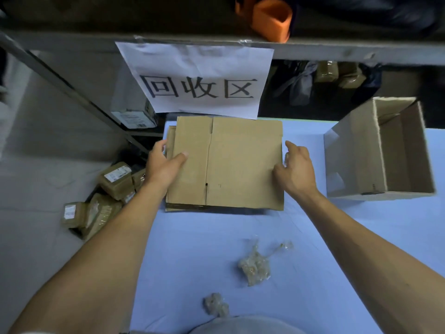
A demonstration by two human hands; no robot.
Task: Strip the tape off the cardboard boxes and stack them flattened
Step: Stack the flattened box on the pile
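Observation:
A flattened brown cardboard box [231, 162] lies on top of a small stack of flattened boxes [169, 141] at the far side of the blue table [301, 273]. My left hand [163, 162] holds the stack's left edge, thumb on top of the upper box, fingers curled round the side. My right hand [295, 167] is at the right edge of the top box, fingers loosely curled, thumb touching the cardboard. An open, standing cardboard box [380, 150] lies on its side at the right. Two wads of stripped clear tape [255, 263] [215, 306] lie on the table near me.
A white paper sign with large black characters [199, 80] hangs from a grey shelf edge above the stack. Several small taped brown parcels [106, 196] lie on the floor at the left. An orange roll [272, 19] sits on the shelf.

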